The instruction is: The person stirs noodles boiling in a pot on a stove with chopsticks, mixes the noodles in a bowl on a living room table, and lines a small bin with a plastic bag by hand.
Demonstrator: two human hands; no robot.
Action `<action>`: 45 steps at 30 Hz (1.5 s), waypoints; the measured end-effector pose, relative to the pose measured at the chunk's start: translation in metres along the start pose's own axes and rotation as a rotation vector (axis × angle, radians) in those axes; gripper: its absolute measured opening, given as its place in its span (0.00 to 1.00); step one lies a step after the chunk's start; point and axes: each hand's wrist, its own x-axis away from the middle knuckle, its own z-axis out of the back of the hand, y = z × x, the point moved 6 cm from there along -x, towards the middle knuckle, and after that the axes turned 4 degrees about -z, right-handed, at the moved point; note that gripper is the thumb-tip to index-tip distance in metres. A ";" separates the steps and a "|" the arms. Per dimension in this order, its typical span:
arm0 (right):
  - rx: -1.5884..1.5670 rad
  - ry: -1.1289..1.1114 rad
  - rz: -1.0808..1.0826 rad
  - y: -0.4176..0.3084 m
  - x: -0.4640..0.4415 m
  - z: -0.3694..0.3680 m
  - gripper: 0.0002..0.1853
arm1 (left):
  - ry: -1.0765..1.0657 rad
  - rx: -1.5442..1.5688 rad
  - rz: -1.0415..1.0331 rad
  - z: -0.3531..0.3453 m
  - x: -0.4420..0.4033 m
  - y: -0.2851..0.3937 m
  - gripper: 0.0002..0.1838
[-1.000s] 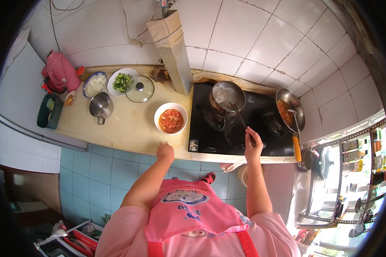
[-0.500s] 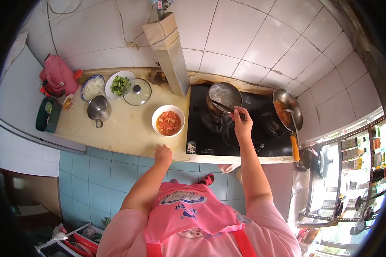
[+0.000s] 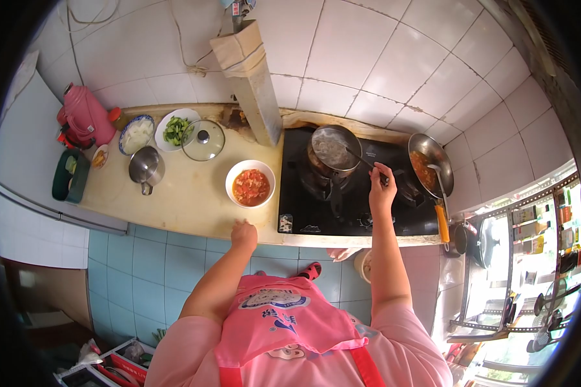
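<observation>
Dark chopsticks (image 3: 363,157) are held in my right hand (image 3: 381,187), above the black stove (image 3: 387,222), their far ends in the pot (image 3: 332,149). Bubbling, cloudy liquid fills that pot, whose handle points toward me. My left hand (image 3: 244,235) rests at the counter's front edge with its fingers curled; whether anything is under them is hidden. Just beyond it stands a white bowl (image 3: 229,191) of red, chunky tomato mixture. On the stove's right side a wok (image 3: 443,157) holds red sauce and a ladle (image 3: 439,178).
Along the counter (image 3: 187,206) lie a glass lid (image 3: 203,147), a plate of chopped greens (image 3: 175,131), a blue-rimmed dish of white slices (image 3: 137,135) and a metal pot (image 3: 146,168). A pink thermos (image 3: 88,116) and green bin (image 3: 70,180) stand left. A range-hood column (image 3: 256,103) rises behind.
My right hand first moved left and toward the pot, then back right, swinging the chopsticks through the liquid. My left hand has stayed at the counter edge. The view has shifted slightly.
</observation>
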 end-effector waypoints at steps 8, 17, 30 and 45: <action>-0.190 -0.130 -0.355 0.031 0.011 -0.024 0.09 | 0.027 -0.021 -0.043 -0.017 -0.010 -0.002 0.20; -0.345 -0.182 -0.328 -0.004 0.008 -0.043 0.08 | -0.035 -0.019 -0.020 0.014 0.007 0.004 0.21; -0.138 -0.070 -0.127 0.022 -0.042 -0.034 0.08 | 0.021 -0.029 -0.018 0.006 0.003 0.002 0.21; -0.118 -0.202 -0.392 0.069 -0.044 -0.048 0.08 | 0.008 0.032 0.005 0.021 0.013 0.004 0.21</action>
